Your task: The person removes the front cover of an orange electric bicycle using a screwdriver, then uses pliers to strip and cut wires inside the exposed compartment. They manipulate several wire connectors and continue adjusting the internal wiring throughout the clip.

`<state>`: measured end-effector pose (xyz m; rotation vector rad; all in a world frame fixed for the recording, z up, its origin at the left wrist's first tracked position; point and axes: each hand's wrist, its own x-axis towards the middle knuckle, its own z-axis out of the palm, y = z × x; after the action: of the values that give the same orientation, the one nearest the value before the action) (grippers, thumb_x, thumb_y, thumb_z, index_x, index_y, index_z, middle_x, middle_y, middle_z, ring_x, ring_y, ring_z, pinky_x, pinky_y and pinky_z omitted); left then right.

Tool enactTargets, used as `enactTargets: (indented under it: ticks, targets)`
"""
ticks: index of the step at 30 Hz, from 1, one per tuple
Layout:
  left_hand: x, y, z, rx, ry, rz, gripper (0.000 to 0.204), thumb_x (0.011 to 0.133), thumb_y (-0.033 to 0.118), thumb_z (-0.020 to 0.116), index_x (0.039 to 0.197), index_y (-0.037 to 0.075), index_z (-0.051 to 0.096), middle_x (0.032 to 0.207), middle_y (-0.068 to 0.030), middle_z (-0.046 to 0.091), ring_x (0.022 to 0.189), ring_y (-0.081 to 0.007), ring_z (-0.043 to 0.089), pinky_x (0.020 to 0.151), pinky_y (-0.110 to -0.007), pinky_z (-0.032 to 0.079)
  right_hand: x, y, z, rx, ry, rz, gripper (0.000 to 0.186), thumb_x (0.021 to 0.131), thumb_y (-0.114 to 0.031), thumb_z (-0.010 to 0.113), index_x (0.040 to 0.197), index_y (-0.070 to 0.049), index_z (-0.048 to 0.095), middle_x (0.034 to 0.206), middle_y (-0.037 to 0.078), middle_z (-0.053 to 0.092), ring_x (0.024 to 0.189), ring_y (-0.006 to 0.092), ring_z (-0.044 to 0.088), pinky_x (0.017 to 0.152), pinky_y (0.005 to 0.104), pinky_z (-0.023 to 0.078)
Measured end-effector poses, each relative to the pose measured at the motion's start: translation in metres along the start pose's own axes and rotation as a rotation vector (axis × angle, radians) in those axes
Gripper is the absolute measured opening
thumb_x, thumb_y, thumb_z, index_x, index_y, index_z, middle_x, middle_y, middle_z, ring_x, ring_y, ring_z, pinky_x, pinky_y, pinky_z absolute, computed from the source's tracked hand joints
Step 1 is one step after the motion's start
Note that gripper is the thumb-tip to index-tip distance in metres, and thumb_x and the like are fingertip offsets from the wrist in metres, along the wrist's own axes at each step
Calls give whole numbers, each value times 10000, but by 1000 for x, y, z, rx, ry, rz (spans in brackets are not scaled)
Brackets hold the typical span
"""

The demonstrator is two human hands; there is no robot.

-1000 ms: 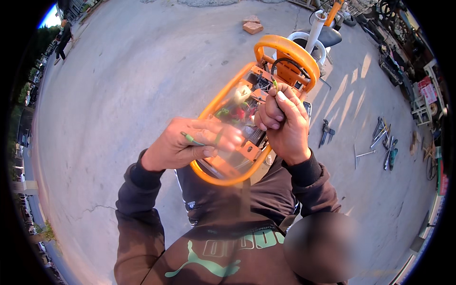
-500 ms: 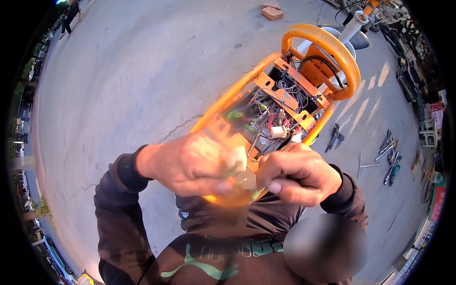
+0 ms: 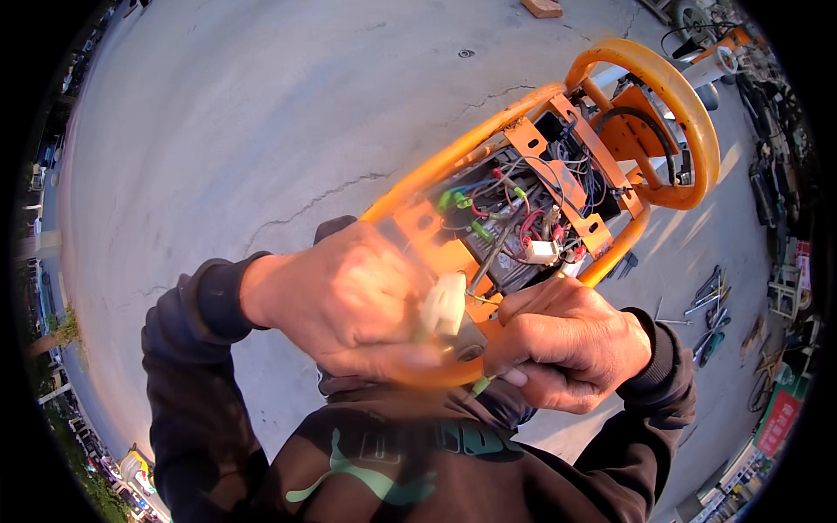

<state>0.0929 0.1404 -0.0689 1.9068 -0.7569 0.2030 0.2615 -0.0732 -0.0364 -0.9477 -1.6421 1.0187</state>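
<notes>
My left hand (image 3: pixel 344 301) is closed, its fingertips blurred, on a cream-white plastic connector (image 3: pixel 446 303). To its right, my right hand (image 3: pixel 571 344) pinches a thin wire, whose yellow-green sleeved end (image 3: pixel 482 384) pokes out below the thumb. Both hands hover over the near end of an orange tubular vehicle frame (image 3: pixel 462 161). Beyond them, an open compartment in the frame holds a tangle of wires (image 3: pixel 523 209) with green and red sleeves. A white connector block (image 3: pixel 541 252) lies among these wires. What the curled fingers cover is hidden.
Hand tools (image 3: pixel 715 301) lie on the concrete floor (image 3: pixel 261 139) to the right. A brick (image 3: pixel 542 8) rests at the far edge. Assorted parts and a red sign (image 3: pixel 779 424) line the right side.
The view has shifted, so the frame and compartment appear farther right. My hands are slightly farther apart, and the cream-white connector shows more clearly. Both hands keep their grip.
</notes>
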Motion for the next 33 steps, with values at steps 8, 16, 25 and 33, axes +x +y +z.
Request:
enactTargets:
  ticks: [8, 16, 25, 33]
  targets:
    - [1, 9, 2, 49, 34, -42, 354, 945, 236, 693, 664, 82, 543, 701, -33, 616, 593, -232, 623, 447, -343, 403, -6, 7, -3, 143, 65, -42, 59, 886, 50, 576, 896, 48, 634, 668, 91, 604, 504, 269, 498, 494, 381, 393]
    - [-1, 8, -2, 26, 18, -40, 390, 903, 251, 742, 636, 112, 495, 642, -15, 553, 536, -207, 587, 399, -318, 325, -10, 7, -7, 305, 177, -18, 80, 912, 27, 546, 895, 60, 617, 624, 104, 601, 436, 239, 468, 467, 372, 373]
    - [-2, 7, -2, 16, 24, -20, 370, 878, 276, 777, 650, 121, 530, 660, -36, 591, 578, -224, 638, 415, -308, 356, -16, 7, -9, 356, 258, 17, 77, 933, -9, 591, 872, 38, 597, 618, 120, 616, 420, 237, 471, 452, 373, 362]
    - [-7, 8, 2, 114, 27, -26, 356, 928, 263, 702, 666, 115, 513, 664, -44, 573, 569, -256, 596, 446, -327, 385, -31, 6, -10, 372, 329, 90, 96, 983, -32, 571, 957, 55, 601, 836, 109, 658, 718, 214, 628, 669, 333, 506]
